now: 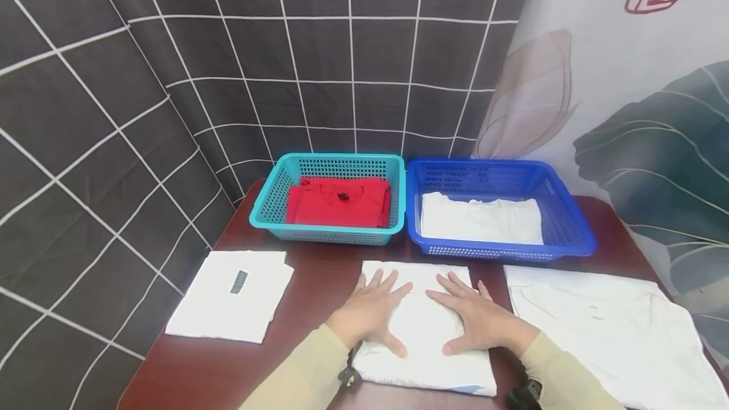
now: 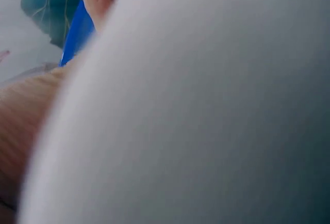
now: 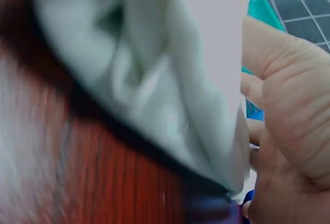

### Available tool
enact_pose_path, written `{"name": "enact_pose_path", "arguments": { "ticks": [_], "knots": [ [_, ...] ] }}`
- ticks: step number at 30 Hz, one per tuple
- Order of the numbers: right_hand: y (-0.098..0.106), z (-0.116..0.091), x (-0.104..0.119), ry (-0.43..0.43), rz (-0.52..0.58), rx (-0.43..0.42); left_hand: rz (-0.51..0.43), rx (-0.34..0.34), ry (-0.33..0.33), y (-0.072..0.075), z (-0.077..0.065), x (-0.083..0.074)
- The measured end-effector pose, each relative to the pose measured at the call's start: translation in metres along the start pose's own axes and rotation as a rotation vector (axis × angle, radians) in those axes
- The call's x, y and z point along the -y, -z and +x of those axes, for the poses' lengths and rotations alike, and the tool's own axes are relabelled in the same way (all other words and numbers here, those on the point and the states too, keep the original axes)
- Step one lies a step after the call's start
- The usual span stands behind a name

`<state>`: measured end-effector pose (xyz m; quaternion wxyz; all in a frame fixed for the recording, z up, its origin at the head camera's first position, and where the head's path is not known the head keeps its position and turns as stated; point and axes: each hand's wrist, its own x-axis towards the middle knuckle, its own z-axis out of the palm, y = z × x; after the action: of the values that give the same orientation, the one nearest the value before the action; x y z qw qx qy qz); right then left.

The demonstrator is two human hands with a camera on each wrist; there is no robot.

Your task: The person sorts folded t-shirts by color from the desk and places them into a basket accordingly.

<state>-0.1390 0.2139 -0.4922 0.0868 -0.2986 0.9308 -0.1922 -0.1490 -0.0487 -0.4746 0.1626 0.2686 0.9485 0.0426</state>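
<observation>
A folded white T-shirt (image 1: 424, 328) lies on the table in front of me in the head view. My left hand (image 1: 370, 309) rests on its left side with the fingers spread. On its right side my right hand (image 1: 469, 312) presses flat, fingers also spread. The left wrist view is filled mostly by blurred white cloth (image 2: 196, 110). Layered folds of the shirt's edge (image 3: 154, 74) show in the right wrist view, beside the right hand (image 3: 294, 95). A bit of blue print shows at the shirt's near edge.
A teal basket (image 1: 327, 236) holding folded red shirts (image 1: 342, 204) stands at the back, next to a blue basket (image 1: 501, 248) with a folded white garment (image 1: 481, 220). Another folded white shirt (image 1: 228, 302) lies at left; a spread white shirt (image 1: 609, 328) lies at right.
</observation>
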Motion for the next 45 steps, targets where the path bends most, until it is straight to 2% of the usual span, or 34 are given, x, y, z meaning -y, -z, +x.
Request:
{"name": "enact_pose_path", "arguments": {
  "ticks": [3,7,10,12,14,16,21,27,30,34,37,41,45],
  "knots": [
    [0.004,-0.004,0.002,-0.029,0.057,-0.082,-0.056,-0.046,-0.009,0.0,-0.006,0.008],
    [0.02,-0.02,0.002,-0.131,0.167,-0.208,-0.204,-0.19,0.033,0.005,-0.025,0.026],
    [0.03,-0.036,0.001,-0.247,0.31,-0.205,-0.341,-0.299,0.093,0.008,-0.042,0.039],
    [0.032,-0.045,0.001,-0.332,0.444,-0.166,-0.422,-0.333,0.126,0.008,-0.051,0.044],
    [0.032,-0.052,0.0,-0.4,0.574,-0.123,-0.505,-0.331,0.141,0.005,-0.056,0.046],
    [0.031,-0.056,-0.001,-0.432,0.704,-0.1,-0.602,-0.307,0.152,0.002,-0.059,0.046],
    [0.028,-0.056,-0.003,-0.415,0.953,-0.065,-0.893,-0.247,0.203,-0.004,-0.061,0.039],
    [0.025,-0.055,-0.004,-0.423,1.151,0.008,-1.313,-0.186,0.22,-0.01,-0.061,0.031],
    [0.023,-0.053,-0.006,-0.427,1.211,0.046,-1.421,-0.172,0.219,-0.014,-0.057,0.032],
    [0.019,-0.046,-0.007,-0.435,1.205,0.069,-1.466,-0.14,0.188,-0.02,-0.05,0.034],
    [0.014,-0.041,-0.004,-0.432,1.158,0.06,-1.409,-0.145,0.157,-0.023,-0.047,0.034],
    [0.008,-0.035,0.003,-0.42,1.154,0.036,-1.307,-0.172,0.138,-0.025,-0.045,0.033],
    [0.004,-0.03,0.005,-0.423,1.155,-0.005,-1.288,-0.154,0.102,-0.024,-0.043,0.033]
  ]
}}
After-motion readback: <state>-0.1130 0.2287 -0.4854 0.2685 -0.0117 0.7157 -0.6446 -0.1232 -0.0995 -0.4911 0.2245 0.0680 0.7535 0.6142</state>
